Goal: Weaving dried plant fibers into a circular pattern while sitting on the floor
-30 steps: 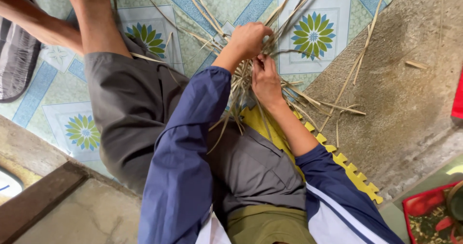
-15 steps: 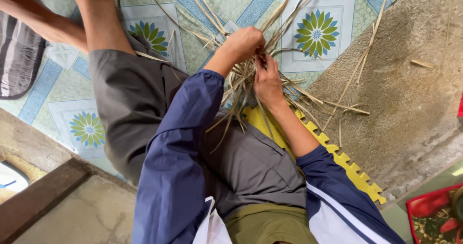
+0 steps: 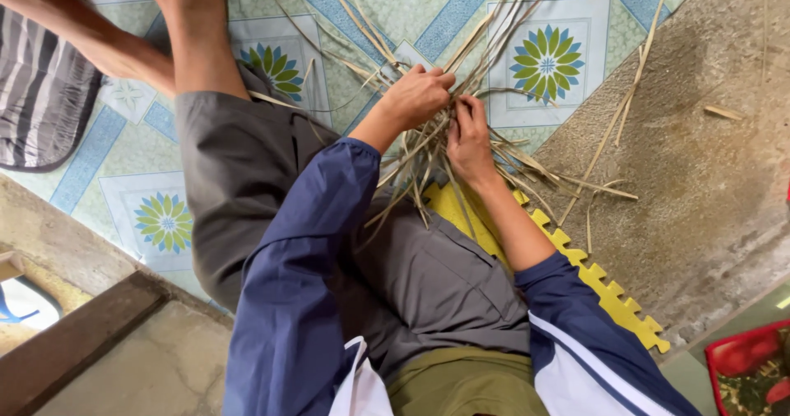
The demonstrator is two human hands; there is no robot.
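Observation:
A bundle of pale dry strips (image 3: 428,148) fans out on the floor in front of my knees, its long ends (image 3: 494,29) reaching toward the top of the view. My left hand (image 3: 415,95) is closed over the middle of the bundle from above. My right hand (image 3: 471,140) sits right beside it, fingers pinching strips at the same crossing point. The two hands nearly touch. Both arms wear dark blue sleeves. What lies under the hands is hidden.
My grey-trousered leg (image 3: 239,177) stretches to the upper left. A yellow foam mat (image 3: 609,292) with a toothed edge lies under me. Patterned floor covering (image 3: 547,62) meets bare concrete (image 3: 699,177) at right. A striped cloth (image 3: 41,95) lies upper left, a red container (image 3: 749,367) lower right.
Both hands have stayed on the bundle and shifted slightly down and right in view. The left hand's fingers now lie spread over the strips instead of balled up.

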